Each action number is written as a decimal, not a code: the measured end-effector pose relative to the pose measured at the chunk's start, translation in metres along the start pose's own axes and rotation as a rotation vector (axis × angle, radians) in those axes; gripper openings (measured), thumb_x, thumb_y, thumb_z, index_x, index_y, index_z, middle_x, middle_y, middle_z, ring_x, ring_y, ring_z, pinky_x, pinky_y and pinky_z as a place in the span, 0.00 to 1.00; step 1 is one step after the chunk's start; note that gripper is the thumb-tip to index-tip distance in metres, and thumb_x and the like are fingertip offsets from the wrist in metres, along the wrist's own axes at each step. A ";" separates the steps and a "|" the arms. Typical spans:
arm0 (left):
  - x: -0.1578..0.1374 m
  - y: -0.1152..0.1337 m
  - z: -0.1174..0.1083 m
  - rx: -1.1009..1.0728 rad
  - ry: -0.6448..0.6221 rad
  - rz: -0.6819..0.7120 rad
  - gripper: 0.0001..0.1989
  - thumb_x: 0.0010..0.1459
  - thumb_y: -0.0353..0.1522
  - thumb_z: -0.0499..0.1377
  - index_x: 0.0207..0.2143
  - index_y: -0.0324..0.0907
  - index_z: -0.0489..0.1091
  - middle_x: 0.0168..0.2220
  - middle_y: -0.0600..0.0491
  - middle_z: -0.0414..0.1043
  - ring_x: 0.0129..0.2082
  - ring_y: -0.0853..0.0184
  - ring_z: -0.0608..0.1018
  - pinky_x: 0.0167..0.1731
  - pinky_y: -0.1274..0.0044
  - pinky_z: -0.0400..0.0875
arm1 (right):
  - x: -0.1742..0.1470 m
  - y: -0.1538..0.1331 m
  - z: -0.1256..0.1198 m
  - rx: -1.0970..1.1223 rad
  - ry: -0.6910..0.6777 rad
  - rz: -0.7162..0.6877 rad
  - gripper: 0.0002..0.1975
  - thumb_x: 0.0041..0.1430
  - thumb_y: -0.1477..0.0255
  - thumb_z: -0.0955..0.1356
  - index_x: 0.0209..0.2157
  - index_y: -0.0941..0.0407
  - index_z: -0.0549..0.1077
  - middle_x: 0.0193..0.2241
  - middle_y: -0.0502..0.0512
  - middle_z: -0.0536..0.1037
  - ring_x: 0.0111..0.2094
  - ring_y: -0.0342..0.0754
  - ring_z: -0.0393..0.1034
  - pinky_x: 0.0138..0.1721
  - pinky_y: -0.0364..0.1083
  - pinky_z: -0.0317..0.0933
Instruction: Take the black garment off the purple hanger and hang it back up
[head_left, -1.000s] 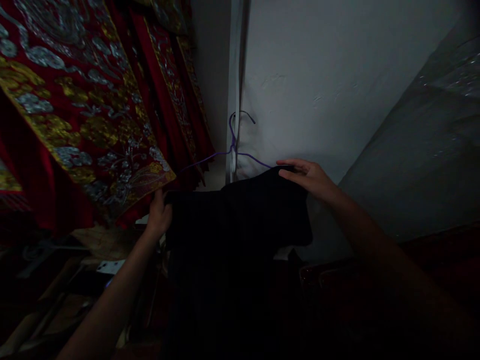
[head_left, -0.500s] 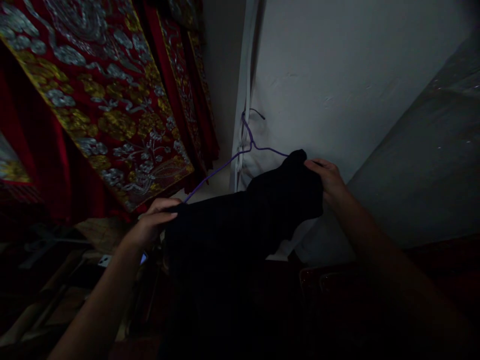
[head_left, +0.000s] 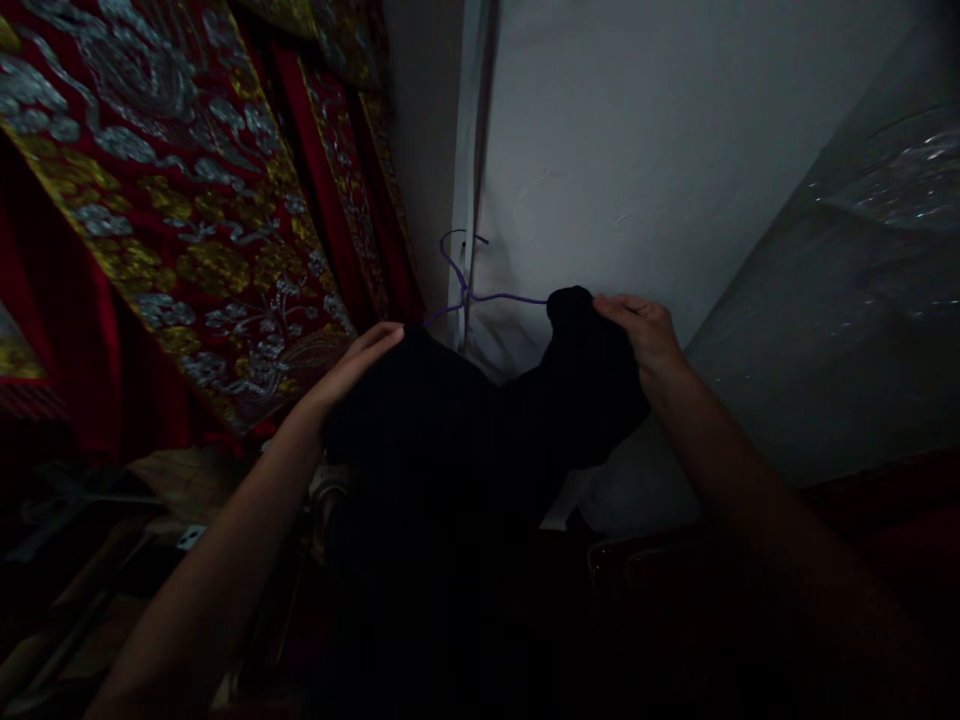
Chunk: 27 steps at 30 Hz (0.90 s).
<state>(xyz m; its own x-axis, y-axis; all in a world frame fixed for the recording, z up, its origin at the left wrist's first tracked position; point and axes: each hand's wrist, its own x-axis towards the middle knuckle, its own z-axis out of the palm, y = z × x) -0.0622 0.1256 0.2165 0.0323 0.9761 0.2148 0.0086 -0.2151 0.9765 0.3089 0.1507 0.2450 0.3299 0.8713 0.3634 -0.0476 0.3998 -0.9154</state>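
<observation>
A dark garment (head_left: 487, 440), almost black in the dim light, hangs on a purple wire hanger (head_left: 510, 297). Its cut cannot be made out. The hanger's hook stands near a narrow white strip on the wall, and the neck and part of both arms of the hanger show above the cloth. My left hand (head_left: 364, 360) grips the garment at its left shoulder, thumb side hidden. On the other shoulder, my right hand (head_left: 641, 330) pinches the cloth near the hanger's end. The garment's lower part fades into darkness.
Red cloth with gold and silver embroidery (head_left: 202, 200) hangs at the left. Ahead is a pale wall (head_left: 637, 130), with clear plastic sheeting (head_left: 862, 290) at the right. Dim clutter, including a brown paper-like piece (head_left: 184, 475), lies at lower left.
My left hand has risen and moved right with its side of the garment, covering more of the left hanger arm. The shoulders are now nearly level. The right hand has shifted slightly left.
</observation>
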 end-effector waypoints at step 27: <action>-0.059 -0.006 0.052 -0.559 -0.361 0.453 0.30 0.45 0.48 0.73 0.11 0.43 0.59 0.21 0.53 0.67 0.38 0.61 0.78 0.47 0.70 0.72 | -0.091 0.034 0.045 -0.455 -0.867 -0.125 0.20 0.60 0.53 0.69 0.28 0.56 0.75 0.25 0.50 0.74 0.28 0.45 0.69 0.29 0.44 0.63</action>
<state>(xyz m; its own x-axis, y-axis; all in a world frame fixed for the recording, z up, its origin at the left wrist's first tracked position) -0.0126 0.0677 0.1975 0.2347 0.7072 0.6669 -0.5809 -0.4481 0.6796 0.2343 0.0976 0.1883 -0.5060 0.8098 0.2970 0.3674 0.5139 -0.7752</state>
